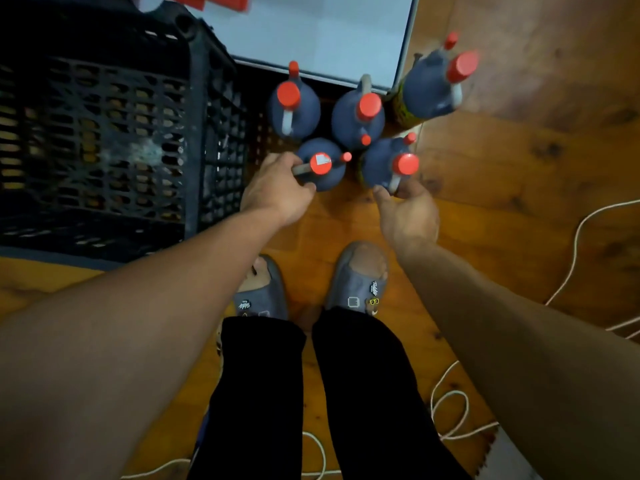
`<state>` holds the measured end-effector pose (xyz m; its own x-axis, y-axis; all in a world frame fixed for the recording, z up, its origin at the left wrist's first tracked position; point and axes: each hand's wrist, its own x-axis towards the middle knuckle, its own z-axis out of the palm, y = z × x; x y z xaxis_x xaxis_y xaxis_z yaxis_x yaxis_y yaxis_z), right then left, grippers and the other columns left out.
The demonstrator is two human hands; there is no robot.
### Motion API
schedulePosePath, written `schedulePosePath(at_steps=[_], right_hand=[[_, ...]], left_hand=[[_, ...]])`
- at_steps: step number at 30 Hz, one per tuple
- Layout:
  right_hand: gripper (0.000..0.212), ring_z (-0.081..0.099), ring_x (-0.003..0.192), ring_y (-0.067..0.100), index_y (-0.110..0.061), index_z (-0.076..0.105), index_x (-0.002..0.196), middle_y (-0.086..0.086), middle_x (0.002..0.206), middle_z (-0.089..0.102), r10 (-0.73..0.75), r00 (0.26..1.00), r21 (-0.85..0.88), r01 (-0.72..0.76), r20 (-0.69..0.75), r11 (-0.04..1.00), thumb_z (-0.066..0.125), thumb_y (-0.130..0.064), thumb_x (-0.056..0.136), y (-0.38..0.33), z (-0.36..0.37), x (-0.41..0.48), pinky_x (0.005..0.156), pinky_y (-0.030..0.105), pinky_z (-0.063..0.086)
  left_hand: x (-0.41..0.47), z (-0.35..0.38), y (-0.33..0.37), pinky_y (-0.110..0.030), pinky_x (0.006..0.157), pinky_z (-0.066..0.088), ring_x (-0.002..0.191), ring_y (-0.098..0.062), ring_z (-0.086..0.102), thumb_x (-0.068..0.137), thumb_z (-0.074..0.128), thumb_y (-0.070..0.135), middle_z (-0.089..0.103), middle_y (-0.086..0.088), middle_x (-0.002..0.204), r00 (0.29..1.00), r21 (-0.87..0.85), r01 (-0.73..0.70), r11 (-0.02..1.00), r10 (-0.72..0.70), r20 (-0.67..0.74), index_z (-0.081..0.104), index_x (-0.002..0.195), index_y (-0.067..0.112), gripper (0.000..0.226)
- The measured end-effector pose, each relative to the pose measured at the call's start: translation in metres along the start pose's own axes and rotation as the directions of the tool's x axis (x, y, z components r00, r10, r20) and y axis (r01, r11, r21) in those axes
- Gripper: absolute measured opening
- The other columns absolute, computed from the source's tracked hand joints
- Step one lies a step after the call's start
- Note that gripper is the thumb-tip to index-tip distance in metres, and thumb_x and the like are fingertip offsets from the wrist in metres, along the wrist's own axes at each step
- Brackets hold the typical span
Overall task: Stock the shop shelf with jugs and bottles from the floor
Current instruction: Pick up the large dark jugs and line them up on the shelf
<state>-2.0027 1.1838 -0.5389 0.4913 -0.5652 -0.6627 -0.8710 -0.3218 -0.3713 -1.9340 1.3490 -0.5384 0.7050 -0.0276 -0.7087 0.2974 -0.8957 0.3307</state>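
Several dark jugs with red caps stand on the wooden floor in front of my feet. My left hand (277, 192) grips the handle of the near left jug (325, 174). My right hand (407, 211) curls its fingers around the handle of the near right jug (379, 164). Behind them stand two more jugs (294, 112) (356, 116). A fifth jug (431, 88), with a yellow label, stands at the far right. A pale shelf board (311, 32) lies beyond the jugs.
A large black plastic crate (104, 140) fills the left side. A white cord (575, 258) loops over the floor on the right and near my feet. Red objects (211, 0) sit at the top edge.
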Motion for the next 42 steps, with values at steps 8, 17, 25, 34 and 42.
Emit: schedulePosePath(at_steps=[8, 17, 25, 34, 42], right_hand=[[0.015, 0.057, 0.083, 0.020, -0.021, 0.068, 0.093, 0.004, 0.084, 0.063, 0.026, 1.000, 0.153, -0.024, -0.011, 0.988, 0.056, -0.031, 0.093, 0.001, 0.004, 0.005, 0.071, 0.026, 0.038], [0.023, 0.063, 0.093, 0.024, -0.016, 0.070, 0.106, 0.008, 0.097, 0.070, 0.012, 0.998, 0.077, -0.018, 0.069, 0.997, 0.056, -0.030, 0.095, -0.013, -0.035, -0.055, 0.076, 0.029, 0.043], [0.025, 0.062, 0.100, 0.025, -0.021, 0.069, 0.108, 0.004, 0.101, 0.069, -0.043, 0.996, 0.032, 0.041, 0.075, 0.999, 0.055, -0.037, 0.094, -0.065, -0.100, -0.140, 0.076, 0.028, 0.041], [0.026, 0.058, 0.085, 0.021, -0.022, 0.069, 0.101, 0.004, 0.090, 0.068, -0.272, 0.962, -0.021, 0.272, -0.007, 0.962, 0.051, -0.039, 0.096, -0.170, -0.208, -0.261, 0.069, 0.030, 0.042], [0.031, 0.062, 0.090, 0.027, -0.021, 0.071, 0.095, 0.005, 0.091, 0.072, -0.471, 0.870, -0.079, 0.464, -0.149, 0.882, 0.049, -0.043, 0.094, -0.261, -0.292, -0.364, 0.068, 0.030, 0.039]], left_hand=[[0.009, 0.006, -0.003, -0.019, 0.086, 0.036, 0.110, -0.021, 0.054, 0.089, 0.065, 0.026, 0.049, -0.004, 0.127, 0.999, -0.154, -0.020, 0.988, 0.024, 0.022, 0.068, 0.099, 0.012, 0.018], [-0.048, -0.022, -0.001, -0.008, 0.085, 0.026, 0.118, -0.010, 0.046, 0.093, 0.061, 0.021, 0.044, 0.001, 0.136, 0.997, -0.330, 0.038, 0.943, -0.011, 0.083, 0.070, 0.108, 0.004, 0.025], [-0.138, -0.107, 0.015, -0.023, 0.095, 0.035, 0.115, -0.005, 0.044, 0.091, 0.064, 0.026, 0.045, 0.014, 0.132, 0.997, -0.487, 0.025, 0.873, 0.014, 0.075, 0.072, 0.104, 0.012, 0.021], [-0.247, -0.242, 0.065, -0.023, 0.092, 0.039, 0.117, -0.009, 0.050, 0.088, 0.068, 0.022, 0.050, 0.009, 0.136, 0.987, -0.591, -0.161, 0.791, 0.118, -0.110, 0.073, 0.105, 0.007, 0.023], [-0.344, -0.373, 0.105, -0.025, 0.092, 0.045, 0.110, -0.013, 0.058, 0.084, 0.072, 0.012, 0.063, 0.001, 0.126, 0.959, -0.710, -0.278, 0.647, 0.143, -0.245, 0.067, 0.115, 0.000, 0.034]])
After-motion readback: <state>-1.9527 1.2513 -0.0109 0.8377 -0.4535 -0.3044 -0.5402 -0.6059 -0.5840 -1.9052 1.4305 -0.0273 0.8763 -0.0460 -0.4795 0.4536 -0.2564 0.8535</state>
